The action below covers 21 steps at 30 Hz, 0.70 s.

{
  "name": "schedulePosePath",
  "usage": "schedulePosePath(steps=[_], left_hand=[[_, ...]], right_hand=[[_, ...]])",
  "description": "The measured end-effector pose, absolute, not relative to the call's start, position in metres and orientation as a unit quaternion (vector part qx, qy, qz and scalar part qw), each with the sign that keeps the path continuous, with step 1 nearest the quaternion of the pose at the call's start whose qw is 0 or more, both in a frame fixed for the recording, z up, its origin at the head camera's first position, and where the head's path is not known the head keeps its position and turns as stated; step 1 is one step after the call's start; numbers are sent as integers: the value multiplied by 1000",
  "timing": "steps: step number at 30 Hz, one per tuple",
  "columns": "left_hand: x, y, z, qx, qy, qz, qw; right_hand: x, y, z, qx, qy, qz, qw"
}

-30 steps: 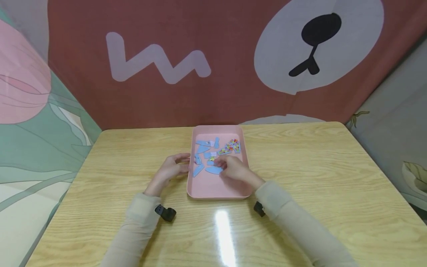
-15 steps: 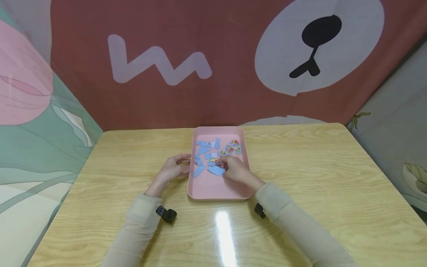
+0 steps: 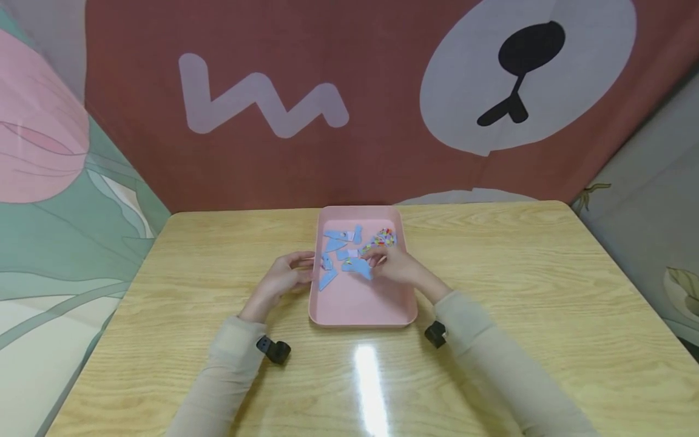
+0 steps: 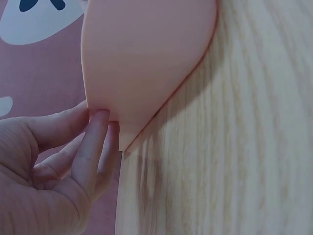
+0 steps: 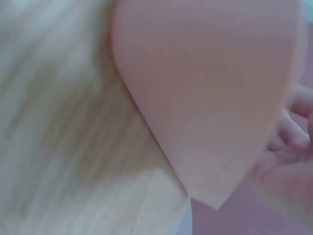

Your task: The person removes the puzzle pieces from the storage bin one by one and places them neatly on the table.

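A pink tray [image 3: 360, 309] holds several flat, irregular blue puzzle pieces, some with multicoloured patterns. My right hand [image 3: 395, 267] is over the tray, fingers bent, its thumb and fingertips pinching the right end of a blue puzzle piece [image 3: 357, 266]. That piece sits up against another one with a yellow patch. Outside the tray's left wall, my left hand [image 3: 281, 278] touches the wall near the rim with relaxed fingertips [image 4: 100, 115]. In the right wrist view the tray's outer wall [image 5: 205, 98] hides the pieces, and only part of my right hand [image 5: 288, 156] shows behind it.
A patterned piece cluster [image 3: 382, 237] lies at the tray's upper right, with blue pieces [image 3: 328, 279] along its left side. The tray stands on a wooden table [image 3: 491, 273] near its back edge. Behind it hangs a brown-red curtain [image 3: 371, 164].
The blue piece under my right hand has moved away from me and turned, now meeting the yellow-patched piece. My right hand has shifted slightly right. The left hand stays at the tray.
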<state>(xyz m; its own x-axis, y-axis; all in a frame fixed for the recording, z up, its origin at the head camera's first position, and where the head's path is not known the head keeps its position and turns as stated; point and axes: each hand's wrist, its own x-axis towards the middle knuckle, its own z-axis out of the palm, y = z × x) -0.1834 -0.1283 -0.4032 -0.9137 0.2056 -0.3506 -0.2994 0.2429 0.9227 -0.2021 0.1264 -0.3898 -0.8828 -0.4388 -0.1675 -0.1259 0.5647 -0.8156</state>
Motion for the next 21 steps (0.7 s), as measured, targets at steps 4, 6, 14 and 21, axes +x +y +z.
schedulePosePath(steps=[4,6,14,21], left_hand=[[-183,-128,-402,-27,762,614,204],[-183,-128,-402,-28,764,612,204],[-182,-127,-401,-29,768,606,204],[-181,-126,-403,-24,774,601,198]], right_hand=[[-210,140,-382,-113,852,-478,183],[-214,148,-379,-91,838,-504,188],[-225,183,-373,-28,772,-600,210],[-226,203,-381,27,749,-647,140]])
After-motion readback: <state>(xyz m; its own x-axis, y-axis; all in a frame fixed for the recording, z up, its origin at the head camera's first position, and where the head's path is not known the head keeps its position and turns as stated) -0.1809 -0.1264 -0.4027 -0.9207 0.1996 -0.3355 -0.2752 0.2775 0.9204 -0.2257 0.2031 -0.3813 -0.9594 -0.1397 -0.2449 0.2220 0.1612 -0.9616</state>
